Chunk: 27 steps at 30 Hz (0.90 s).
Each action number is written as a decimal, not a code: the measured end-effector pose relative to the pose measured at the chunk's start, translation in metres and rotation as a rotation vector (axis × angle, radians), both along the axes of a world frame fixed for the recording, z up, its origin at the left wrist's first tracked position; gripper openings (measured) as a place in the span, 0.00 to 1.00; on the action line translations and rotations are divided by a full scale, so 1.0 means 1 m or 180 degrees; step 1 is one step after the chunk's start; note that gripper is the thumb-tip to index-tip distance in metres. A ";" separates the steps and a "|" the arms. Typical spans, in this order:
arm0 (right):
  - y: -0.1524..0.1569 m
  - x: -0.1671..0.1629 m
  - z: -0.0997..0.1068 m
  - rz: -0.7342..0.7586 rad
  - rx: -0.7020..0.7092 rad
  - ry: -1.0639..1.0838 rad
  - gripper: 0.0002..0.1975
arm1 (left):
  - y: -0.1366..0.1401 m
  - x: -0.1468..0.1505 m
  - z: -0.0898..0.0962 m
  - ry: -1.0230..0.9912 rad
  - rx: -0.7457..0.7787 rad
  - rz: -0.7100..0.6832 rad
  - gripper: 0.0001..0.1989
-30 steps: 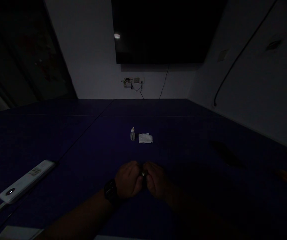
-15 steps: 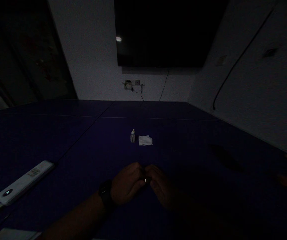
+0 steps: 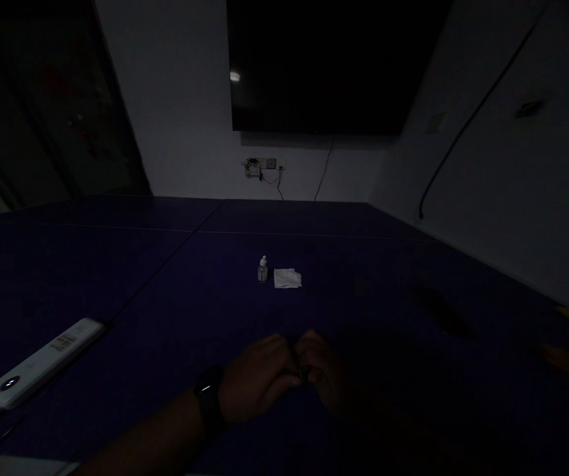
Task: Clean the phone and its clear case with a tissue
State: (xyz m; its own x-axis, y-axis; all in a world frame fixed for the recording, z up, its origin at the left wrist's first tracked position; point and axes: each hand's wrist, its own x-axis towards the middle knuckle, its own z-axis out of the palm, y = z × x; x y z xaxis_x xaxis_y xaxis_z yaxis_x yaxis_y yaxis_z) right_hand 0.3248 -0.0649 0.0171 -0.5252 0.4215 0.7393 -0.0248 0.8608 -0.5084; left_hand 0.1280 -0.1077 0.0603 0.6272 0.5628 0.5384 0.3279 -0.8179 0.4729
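Observation:
Close together over the dark blue table [image 3: 165, 297], my two hands meet at the fingers in dim light. My left hand [image 3: 257, 377], with a dark watch [image 3: 209, 396] on the wrist, has its fingers curled and closed. Facing it, my right hand [image 3: 324, 371] is closed too, its fingers bent inward. A small dark object [image 3: 304, 374] shows between the thumbs, too dim to name. Beyond the hands stand a small clear dropper bottle [image 3: 263, 272] with a white top and, just right of it, a folded white cloth or tissue [image 3: 287, 278].
A white power-bank-like device [image 3: 46, 362] with a cable lies at the left. On the right is a dark flat object [image 3: 443, 314]. A large black screen [image 3: 324, 66] hangs on the far wall above sockets [image 3: 264, 164] with cables.
Both hands have shifted slightly down and right, still together. The glint between the thumbs has gone. The bottle and white cloth stay in place.

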 end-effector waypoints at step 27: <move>-0.025 0.001 0.000 -0.1403 0.0494 0.0177 0.38 | -0.012 0.022 0.009 -0.0587 -0.0549 0.1178 0.14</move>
State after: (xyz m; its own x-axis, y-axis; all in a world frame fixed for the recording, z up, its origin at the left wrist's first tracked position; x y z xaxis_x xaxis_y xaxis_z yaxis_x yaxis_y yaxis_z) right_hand 0.3254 -0.0904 0.0169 -0.2786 0.4778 0.8331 0.3366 0.8610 -0.3812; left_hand 0.1502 -0.1193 0.0697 0.2690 0.8225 0.5011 0.4810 -0.5655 0.6700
